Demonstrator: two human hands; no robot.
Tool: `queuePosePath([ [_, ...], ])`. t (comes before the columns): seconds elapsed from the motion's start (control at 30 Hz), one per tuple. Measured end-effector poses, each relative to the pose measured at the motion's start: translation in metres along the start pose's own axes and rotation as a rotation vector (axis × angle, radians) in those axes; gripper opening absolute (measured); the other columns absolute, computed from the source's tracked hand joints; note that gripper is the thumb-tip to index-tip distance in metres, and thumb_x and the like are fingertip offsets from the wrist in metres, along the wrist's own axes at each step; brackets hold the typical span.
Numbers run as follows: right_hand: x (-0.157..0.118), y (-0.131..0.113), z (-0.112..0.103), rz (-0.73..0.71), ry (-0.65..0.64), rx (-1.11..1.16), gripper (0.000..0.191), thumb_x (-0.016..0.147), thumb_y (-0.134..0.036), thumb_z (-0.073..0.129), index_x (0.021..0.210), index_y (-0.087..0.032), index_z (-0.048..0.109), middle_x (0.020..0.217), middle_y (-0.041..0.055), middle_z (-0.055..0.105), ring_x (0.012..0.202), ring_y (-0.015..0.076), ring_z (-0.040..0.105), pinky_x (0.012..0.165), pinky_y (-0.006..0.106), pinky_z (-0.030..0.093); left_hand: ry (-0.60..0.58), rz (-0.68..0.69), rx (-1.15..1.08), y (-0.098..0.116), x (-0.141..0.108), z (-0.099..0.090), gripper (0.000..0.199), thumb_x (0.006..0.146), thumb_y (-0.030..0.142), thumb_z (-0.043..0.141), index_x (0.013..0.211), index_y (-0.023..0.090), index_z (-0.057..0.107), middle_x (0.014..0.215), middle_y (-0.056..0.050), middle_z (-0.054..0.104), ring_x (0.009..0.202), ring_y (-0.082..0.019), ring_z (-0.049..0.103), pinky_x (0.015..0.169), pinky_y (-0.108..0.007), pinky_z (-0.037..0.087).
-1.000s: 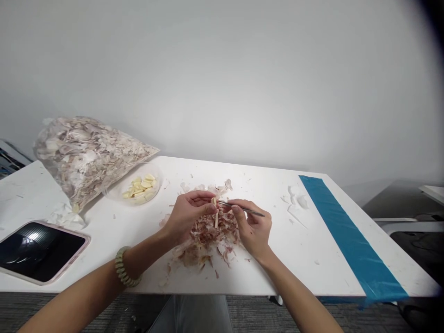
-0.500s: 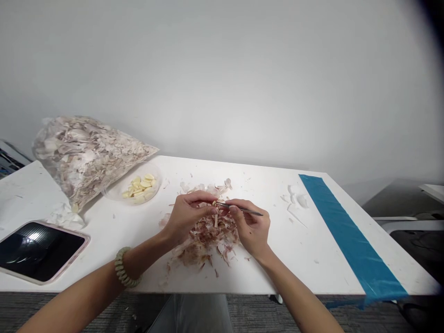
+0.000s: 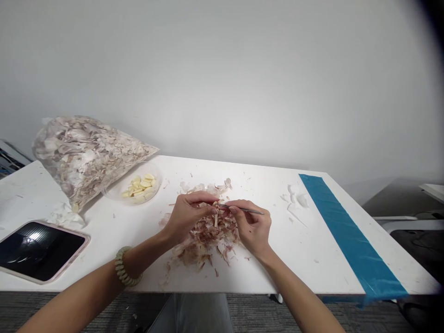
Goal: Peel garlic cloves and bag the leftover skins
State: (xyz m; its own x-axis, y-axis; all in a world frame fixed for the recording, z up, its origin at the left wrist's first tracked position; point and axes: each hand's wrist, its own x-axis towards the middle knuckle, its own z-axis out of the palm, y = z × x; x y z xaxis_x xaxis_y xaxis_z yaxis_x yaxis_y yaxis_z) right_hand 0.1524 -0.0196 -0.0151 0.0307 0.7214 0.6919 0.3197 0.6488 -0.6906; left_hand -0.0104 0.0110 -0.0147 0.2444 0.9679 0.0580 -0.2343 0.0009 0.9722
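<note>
My left hand (image 3: pixel 189 213) pinches a small pale yellow piece, apparently a garlic clove (image 3: pixel 215 203), between thumb and fingertips; the fingers cover most of it. My right hand (image 3: pixel 252 225) grips slim metal tweezers (image 3: pixel 251 211), their tip against the clove and their back end sticking out to the right. Both hands hover over a heap of brown and white garlic skins (image 3: pixel 208 240) on the white table. Left of the hands, a clear round bowl (image 3: pixel 157 185) contains several peeled garlic cloves (image 3: pixel 140 185).
A large clear bag of garlic skins (image 3: pixel 86 152) leans by the bowl at the back left. Nearby are crumpled white tissue (image 3: pixel 65 216) and a phone (image 3: pixel 41 249). White scraps (image 3: pixel 297 198) lie to the right, beside a blue tape strip (image 3: pixel 347 231). A wall stands behind the table.
The right hand has shifted very slightly rightward and the tweezers have turned a little. The left hand stays in nearly the same place.
</note>
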Motion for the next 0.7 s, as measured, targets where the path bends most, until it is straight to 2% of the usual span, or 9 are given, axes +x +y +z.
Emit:
queuePosePath([
  [0.17,-0.002,0.002,0.0012,0.007,0.004,0.017,0.016,0.085,-0.01,0.055,0.086,-0.017,0.069,0.08,0.0034,0.071,0.066,0.0121,0.066,0.058,0.022,0.056,0.01,-0.067,-0.039,0.0028,-0.0006,0.0017,0.021,0.056,0.021,0.083,0.076,0.019,0.075,0.077,-0.002,0.069,0.072,-0.011,0.062,0.066,-0.02,0.051],
  [0.4,-0.003,0.0017,0.0001,0.011,-0.02,0.065,0.016,0.085,-0.01,0.055,0.087,-0.017,0.069,0.081,0.0049,0.071,0.065,0.0122,0.066,0.056,0.023,0.055,0.042,-0.134,-0.095,0.0024,-0.0009,-0.0006,0.026,0.055,0.022,0.084,0.077,0.016,0.074,0.074,-0.003,0.071,0.07,-0.011,0.064,0.068,-0.019,0.051],
  [0.57,-0.0027,0.001,-0.0003,-0.025,-0.037,0.04,0.016,0.085,-0.012,0.055,0.086,-0.017,0.07,0.081,0.0054,0.071,0.068,0.0133,0.066,0.057,0.023,0.056,0.044,-0.188,-0.232,0.0033,0.0028,-0.0006,0.025,0.055,0.022,0.085,0.076,0.016,0.074,0.069,-0.001,0.07,0.064,-0.009,0.064,0.065,-0.018,0.053],
  [0.7,-0.0021,0.0007,-0.0007,-0.03,-0.053,-0.006,0.015,0.085,-0.015,0.056,0.087,-0.018,0.071,0.079,0.005,0.071,0.068,0.0136,0.066,0.056,0.023,0.055,0.041,-0.214,-0.321,0.0053,0.0058,-0.0015,0.025,0.056,0.026,0.084,0.076,0.015,0.073,0.07,-0.001,0.069,0.066,-0.009,0.064,0.069,-0.02,0.054],
])
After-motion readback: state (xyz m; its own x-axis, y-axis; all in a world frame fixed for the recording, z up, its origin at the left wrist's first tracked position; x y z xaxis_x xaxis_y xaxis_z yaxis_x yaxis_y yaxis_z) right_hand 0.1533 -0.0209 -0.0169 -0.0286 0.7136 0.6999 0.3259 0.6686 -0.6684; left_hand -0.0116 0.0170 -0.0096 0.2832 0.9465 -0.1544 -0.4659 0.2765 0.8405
